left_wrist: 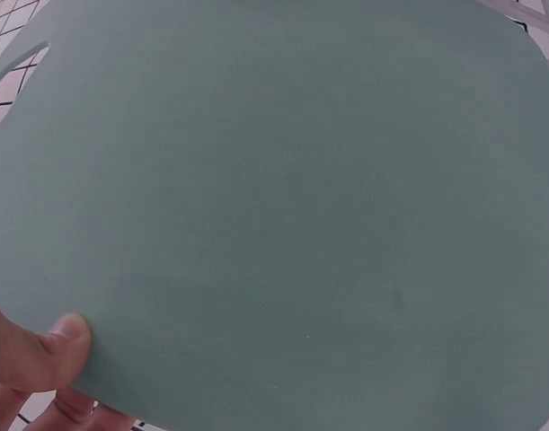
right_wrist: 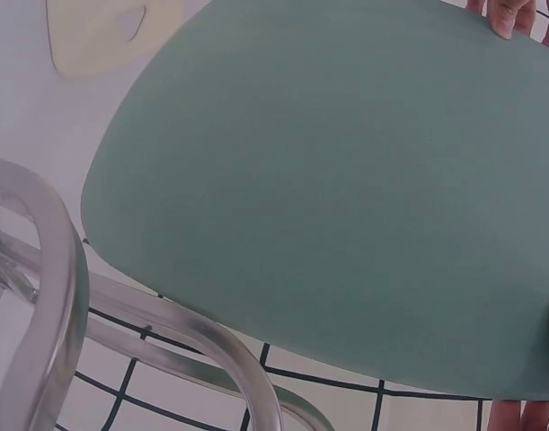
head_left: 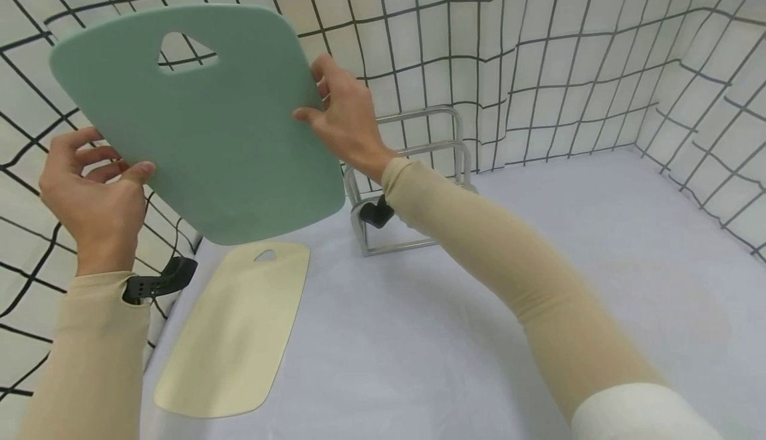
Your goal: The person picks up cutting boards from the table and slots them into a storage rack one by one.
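Pinching its edges, left hand (head_left: 96, 201) and right hand (head_left: 349, 117) hold a green board (head_left: 233, 127), corners rounded, top pierced.

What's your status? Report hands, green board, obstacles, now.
Left hand and right hand grip opposite edges of green board. Board raised above table. Metal rack close by, possible snag; cream board lies on table.

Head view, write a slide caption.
Left hand and right hand hold a green board; a cream board lies on a pale surface.
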`<action>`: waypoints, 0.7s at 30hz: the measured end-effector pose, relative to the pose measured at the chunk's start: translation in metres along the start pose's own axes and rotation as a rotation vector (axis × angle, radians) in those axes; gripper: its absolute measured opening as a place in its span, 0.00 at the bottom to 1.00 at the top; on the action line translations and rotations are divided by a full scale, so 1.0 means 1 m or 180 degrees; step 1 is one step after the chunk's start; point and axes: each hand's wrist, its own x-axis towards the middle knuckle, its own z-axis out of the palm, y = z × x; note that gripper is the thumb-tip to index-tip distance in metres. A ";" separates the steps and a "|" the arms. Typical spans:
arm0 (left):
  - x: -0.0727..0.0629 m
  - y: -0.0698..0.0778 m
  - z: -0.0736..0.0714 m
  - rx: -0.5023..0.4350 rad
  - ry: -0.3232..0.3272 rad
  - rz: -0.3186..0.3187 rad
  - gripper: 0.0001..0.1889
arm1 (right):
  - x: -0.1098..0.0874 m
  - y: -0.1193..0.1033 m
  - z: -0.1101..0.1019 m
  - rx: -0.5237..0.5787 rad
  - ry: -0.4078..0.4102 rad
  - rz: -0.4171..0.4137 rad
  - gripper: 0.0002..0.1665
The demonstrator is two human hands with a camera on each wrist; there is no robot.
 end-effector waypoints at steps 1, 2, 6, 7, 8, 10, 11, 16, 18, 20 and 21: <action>0.000 0.000 0.000 -0.0030 -0.0009 -0.0012 0.29 | 0.000 0.000 0.000 -0.0012 0.0002 -0.0006 0.25; 0.001 0.000 0.001 -0.0049 -0.0019 -0.0028 0.29 | 0.001 0.001 0.000 -0.0024 0.0005 -0.0012 0.25; 0.001 0.000 0.002 -0.0033 -0.0067 -0.0106 0.28 | 0.002 0.001 0.001 -0.0032 0.0003 -0.0024 0.25; 0.001 0.000 0.002 -0.0033 -0.0068 -0.0113 0.28 | 0.002 0.001 0.001 -0.0029 0.0005 -0.0022 0.25; 0.001 0.000 0.002 -0.0027 -0.0073 -0.0122 0.28 | 0.003 0.001 0.001 -0.0024 0.0006 -0.0017 0.25; 0.001 0.000 0.003 -0.0021 -0.0074 -0.0112 0.28 | 0.004 0.002 0.001 -0.0018 0.0003 -0.0004 0.24; 0.001 0.000 0.003 -0.0022 -0.0073 -0.0108 0.28 | 0.004 0.001 0.001 -0.0018 0.0004 0.0000 0.24; 0.001 0.000 0.004 -0.0081 -0.0050 -0.0047 0.27 | 0.006 0.001 -0.001 -0.0004 -0.0016 0.0014 0.25; 0.001 0.001 0.005 -0.0132 -0.0044 -0.0029 0.27 | 0.006 0.001 -0.001 -0.0002 -0.0024 0.0023 0.25; 0.002 0.000 0.005 -0.0176 -0.0044 -0.0016 0.28 | 0.006 0.001 -0.002 -0.0011 -0.0026 0.0026 0.25; 0.002 0.000 0.006 -0.0194 -0.0045 -0.0018 0.28 | 0.006 0.001 -0.002 -0.0019 -0.0027 0.0020 0.25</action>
